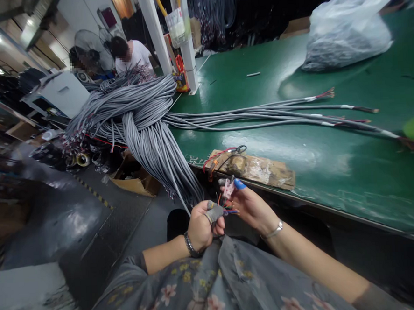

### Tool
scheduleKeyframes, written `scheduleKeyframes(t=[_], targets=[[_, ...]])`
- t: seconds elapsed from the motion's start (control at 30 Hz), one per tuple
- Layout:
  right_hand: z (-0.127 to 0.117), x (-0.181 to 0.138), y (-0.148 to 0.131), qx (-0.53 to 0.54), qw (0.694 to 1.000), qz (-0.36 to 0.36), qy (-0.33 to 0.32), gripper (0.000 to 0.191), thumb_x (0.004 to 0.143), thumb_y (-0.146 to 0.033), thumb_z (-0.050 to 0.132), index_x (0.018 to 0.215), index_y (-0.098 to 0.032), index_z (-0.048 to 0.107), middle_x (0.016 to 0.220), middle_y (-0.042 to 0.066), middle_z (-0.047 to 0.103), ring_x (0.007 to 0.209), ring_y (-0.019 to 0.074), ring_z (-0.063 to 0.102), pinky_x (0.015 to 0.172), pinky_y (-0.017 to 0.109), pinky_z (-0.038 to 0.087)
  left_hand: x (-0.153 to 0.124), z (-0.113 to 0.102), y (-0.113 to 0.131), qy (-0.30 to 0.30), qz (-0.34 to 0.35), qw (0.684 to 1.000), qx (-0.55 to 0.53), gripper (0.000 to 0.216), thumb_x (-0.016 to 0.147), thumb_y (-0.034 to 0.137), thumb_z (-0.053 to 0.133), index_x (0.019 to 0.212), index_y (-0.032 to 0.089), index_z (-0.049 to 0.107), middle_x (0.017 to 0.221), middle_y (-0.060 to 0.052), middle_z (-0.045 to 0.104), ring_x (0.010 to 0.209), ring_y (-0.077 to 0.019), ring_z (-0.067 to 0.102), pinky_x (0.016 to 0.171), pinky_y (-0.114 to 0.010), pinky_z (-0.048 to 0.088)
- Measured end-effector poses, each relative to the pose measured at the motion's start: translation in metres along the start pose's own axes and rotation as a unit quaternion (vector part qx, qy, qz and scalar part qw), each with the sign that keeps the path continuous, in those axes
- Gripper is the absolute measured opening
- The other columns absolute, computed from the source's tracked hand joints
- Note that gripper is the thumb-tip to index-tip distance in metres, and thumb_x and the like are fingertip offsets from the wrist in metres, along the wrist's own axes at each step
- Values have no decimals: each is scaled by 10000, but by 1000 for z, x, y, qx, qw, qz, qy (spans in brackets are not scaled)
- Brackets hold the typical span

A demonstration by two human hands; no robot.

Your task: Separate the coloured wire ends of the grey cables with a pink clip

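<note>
My left hand (200, 228), with grey wrapping on its thumb and finger, is closed around the end of a grey cable (182, 201). Thin coloured wires (232, 212) fan out from that grip toward the other hand. My right hand (254, 210), wearing a blue thumb cover, pinches a small pink-and-white piece (228, 189) just above the wires; its exact kind is unclear. Some of the right fingers are hidden behind the wires and the piece. Just beyond the hands, a worn wooden board (264, 170) with red and black leads lies at the table's edge.
A large heap of grey cables (143, 98) hangs over the left table edge. Several cable ends (310, 116) stretch across the green table (259, 95). Farther back are a white post (187, 48), a filled plastic bag (350, 29) and a person (134, 56). A cardboard box (133, 178) stands below.
</note>
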State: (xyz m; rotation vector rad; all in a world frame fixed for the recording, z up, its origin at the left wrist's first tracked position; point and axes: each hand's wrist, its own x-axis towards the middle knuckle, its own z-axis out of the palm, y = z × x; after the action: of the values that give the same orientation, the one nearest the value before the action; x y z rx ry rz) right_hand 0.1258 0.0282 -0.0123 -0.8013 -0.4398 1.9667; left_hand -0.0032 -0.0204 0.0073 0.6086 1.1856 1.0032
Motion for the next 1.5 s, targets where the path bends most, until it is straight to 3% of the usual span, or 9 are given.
scheduleKeyframes(t=[0.37, 0.57, 0.83, 0.97, 1.1, 1.23, 1.3, 1.5], targets=[[-3, 3, 2, -6, 1000, -6, -9, 363, 608, -542, 779, 714, -206, 691, 594, -16, 617, 494, 114, 477, 489, 260, 375, 8, 2, -3, 16, -10, 1000, 0, 402, 518, 472, 734, 582, 175, 469, 409, 38, 515, 284, -51, 404, 310, -173, 205], [0, 2, 3, 10, 1000, -3, 10, 417, 521, -557, 819, 712, -204, 708, 639, -11, 649, 505, 102, 489, 469, 241, 374, 8, 2, -3, 15, -15, 1000, 5, 400, 507, 467, 738, 580, 174, 477, 401, 34, 518, 275, -55, 403, 304, -173, 206], [1, -1, 1, 20, 1000, 15, -17, 424, 561, -594, 778, 759, -226, 707, 689, -9, 675, 531, 103, 514, 466, 224, 399, 1, -2, -1, 10, -10, 1000, -9, 412, 494, 462, 758, 573, 172, 477, 395, 28, 528, 267, -66, 405, 291, -167, 223], [1, 0, 0, 10, 1000, -8, 11, 391, 512, -486, 844, 753, -205, 721, 665, -10, 666, 540, 99, 509, 486, 217, 414, 1, -3, -2, 13, 13, 1000, -15, 420, 520, 482, 755, 581, 171, 479, 403, 30, 531, 273, -65, 415, 293, -167, 241], [0, -1, 2, 0, 999, -36, 26, 390, 500, -492, 845, 706, -195, 699, 622, -15, 627, 547, 108, 498, 489, 226, 404, 5, -1, -4, 29, 37, 999, -20, 406, 543, 480, 745, 593, 168, 490, 402, 36, 531, 276, -62, 419, 293, -164, 236], [-3, 0, 7, -64, 983, -149, 92, 402, 543, -536, 814, 552, -195, 602, 504, -46, 515, 491, 92, 411, 493, 235, 365, 7, 3, -4, 28, 30, 999, -17, 404, 543, 480, 744, 598, 171, 489, 405, 40, 534, 282, -62, 424, 296, -165, 239], [-4, 2, 9, -88, 975, -172, 107, 436, 552, -589, 784, 549, -200, 586, 509, -40, 519, 494, 98, 410, 503, 246, 364, 7, 4, -4, 27, 27, 999, -12, 406, 542, 480, 744, 597, 173, 485, 409, 40, 535, 285, -63, 428, 298, -165, 241], [-4, 9, 9, -43, 998, -42, 5, 474, 589, -665, 718, 732, -216, 670, 621, 2, 620, 519, 142, 494, 512, 288, 405, 9, 4, -5, 28, 29, 999, -5, 414, 549, 489, 733, 587, 176, 465, 413, 36, 537, 286, -59, 429, 299, -162, 234]])
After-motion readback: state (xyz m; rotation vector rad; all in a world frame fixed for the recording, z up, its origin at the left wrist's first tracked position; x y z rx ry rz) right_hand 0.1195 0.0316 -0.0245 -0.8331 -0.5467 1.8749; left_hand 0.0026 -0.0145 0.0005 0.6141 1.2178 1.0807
